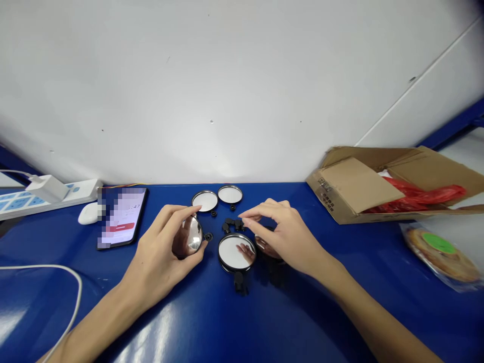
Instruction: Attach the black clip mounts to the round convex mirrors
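My left hand [161, 252] grips a round convex mirror [191, 237] by its rim, tilted up off the blue table, with a small black ring [208, 236] beside it. My right hand [283, 232] has thumb and fingertips pinched at the end of a small black clamp [239, 225], one of several lying close together. In front of it lies another round mirror [236, 252] with a black mount [240, 283] attached. A further mirror [266, 247] is partly hidden under my right hand. Two more mirrors [204, 201] [230, 194] lie flat behind, each with a small black ring [233, 207] near it.
To the left are a phone [123, 217], a white earbud case [88, 214], a power strip [81, 190] with a charger [47, 190], and a white cable [79, 287]. An open cardboard box [351, 191] holding red plastic [419, 194] and a wrapped round pastry [446, 257] stand right. A white wall [234, 91] rises behind.
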The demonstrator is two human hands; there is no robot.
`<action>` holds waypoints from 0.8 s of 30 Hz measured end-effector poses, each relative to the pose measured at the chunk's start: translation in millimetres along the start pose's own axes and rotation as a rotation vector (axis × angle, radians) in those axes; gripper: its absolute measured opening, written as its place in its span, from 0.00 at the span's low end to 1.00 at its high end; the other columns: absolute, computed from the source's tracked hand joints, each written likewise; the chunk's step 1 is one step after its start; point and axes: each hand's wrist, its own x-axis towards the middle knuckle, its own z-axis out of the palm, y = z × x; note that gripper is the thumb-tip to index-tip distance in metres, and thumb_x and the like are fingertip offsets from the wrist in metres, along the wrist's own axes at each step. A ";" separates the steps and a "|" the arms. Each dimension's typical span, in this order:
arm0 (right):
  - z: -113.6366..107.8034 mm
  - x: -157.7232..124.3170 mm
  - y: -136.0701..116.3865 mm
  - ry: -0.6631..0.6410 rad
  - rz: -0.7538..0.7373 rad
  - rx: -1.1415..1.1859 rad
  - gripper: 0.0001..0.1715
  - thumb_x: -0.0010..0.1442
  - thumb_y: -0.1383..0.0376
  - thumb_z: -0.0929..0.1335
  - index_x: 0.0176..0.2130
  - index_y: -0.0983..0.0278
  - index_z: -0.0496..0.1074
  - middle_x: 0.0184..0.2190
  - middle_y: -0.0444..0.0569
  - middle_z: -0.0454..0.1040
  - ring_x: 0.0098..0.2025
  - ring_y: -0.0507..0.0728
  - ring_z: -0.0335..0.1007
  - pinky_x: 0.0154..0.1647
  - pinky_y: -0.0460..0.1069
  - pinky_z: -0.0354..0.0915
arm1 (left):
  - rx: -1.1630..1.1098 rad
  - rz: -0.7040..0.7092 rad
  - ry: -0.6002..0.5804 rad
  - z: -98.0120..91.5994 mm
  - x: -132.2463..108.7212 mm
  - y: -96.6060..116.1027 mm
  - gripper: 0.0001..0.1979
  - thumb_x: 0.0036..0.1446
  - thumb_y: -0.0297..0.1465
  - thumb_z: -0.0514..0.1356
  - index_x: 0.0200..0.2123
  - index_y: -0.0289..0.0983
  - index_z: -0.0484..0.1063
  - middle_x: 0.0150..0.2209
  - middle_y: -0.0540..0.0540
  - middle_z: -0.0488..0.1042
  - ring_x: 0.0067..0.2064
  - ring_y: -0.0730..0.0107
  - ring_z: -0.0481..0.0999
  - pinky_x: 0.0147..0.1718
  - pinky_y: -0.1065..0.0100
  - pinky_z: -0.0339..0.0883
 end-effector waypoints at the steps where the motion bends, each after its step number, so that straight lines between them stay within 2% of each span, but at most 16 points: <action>1: 2.1 -2.6 -4.7 0.017 -0.068 0.007 0.07 0.76 0.64 0.74 0.46 0.55 0.86 0.43 0.44 0.88 0.46 0.60 0.78 0.56 0.60 0.59 | -0.015 0.003 -0.019 0.3 -1.4 1.0 0.27 0.70 0.28 0.69 0.69 0.46 0.71 0.59 0.44 0.74 0.52 0.60 0.84 0.43 0.65 0.81; 6: 14.8 -16.7 -26.2 0.022 -0.367 0.017 0.07 0.75 0.64 0.77 0.52 0.59 0.83 0.41 0.43 0.84 0.45 0.58 0.74 0.54 0.57 0.56 | -0.048 0.090 -0.021 3.8 -7.7 9.7 0.30 0.67 0.23 0.68 0.69 0.45 0.72 0.61 0.42 0.69 0.61 0.57 0.79 0.57 0.61 0.81; 9: 21.2 -20.7 -32.0 0.034 -0.454 -0.058 0.04 0.78 0.63 0.75 0.49 0.61 0.82 0.39 0.44 0.82 0.44 0.58 0.72 0.52 0.58 0.55 | -0.048 0.140 -0.011 5.3 -9.3 12.8 0.31 0.67 0.23 0.67 0.70 0.44 0.72 0.59 0.42 0.69 0.61 0.57 0.78 0.54 0.63 0.82; 16: 26.5 -21.4 -33.1 0.132 -0.559 -0.154 0.07 0.81 0.65 0.72 0.47 0.64 0.80 0.36 0.45 0.80 0.40 0.57 0.69 0.48 0.58 0.54 | -0.072 0.130 -0.048 6.1 -11.3 7.4 0.32 0.69 0.24 0.66 0.73 0.48 0.70 0.60 0.41 0.68 0.60 0.55 0.79 0.47 0.65 0.84; 20: 26.2 -22.9 -35.8 0.149 -0.613 -0.252 0.10 0.82 0.67 0.70 0.45 0.65 0.80 0.34 0.45 0.78 0.38 0.56 0.67 0.47 0.57 0.55 | -0.054 0.156 -0.056 6.3 -10.3 7.8 0.33 0.70 0.23 0.65 0.74 0.47 0.68 0.60 0.41 0.69 0.60 0.56 0.80 0.53 0.61 0.83; 24: 24.1 -21.2 -34.5 0.195 -0.582 -0.232 0.12 0.84 0.65 0.67 0.47 0.65 0.79 0.33 0.45 0.79 0.38 0.56 0.69 0.47 0.57 0.55 | -0.060 0.101 -0.083 6.9 -9.4 8.4 0.39 0.72 0.26 0.66 0.80 0.49 0.59 0.67 0.39 0.67 0.68 0.49 0.75 0.62 0.53 0.81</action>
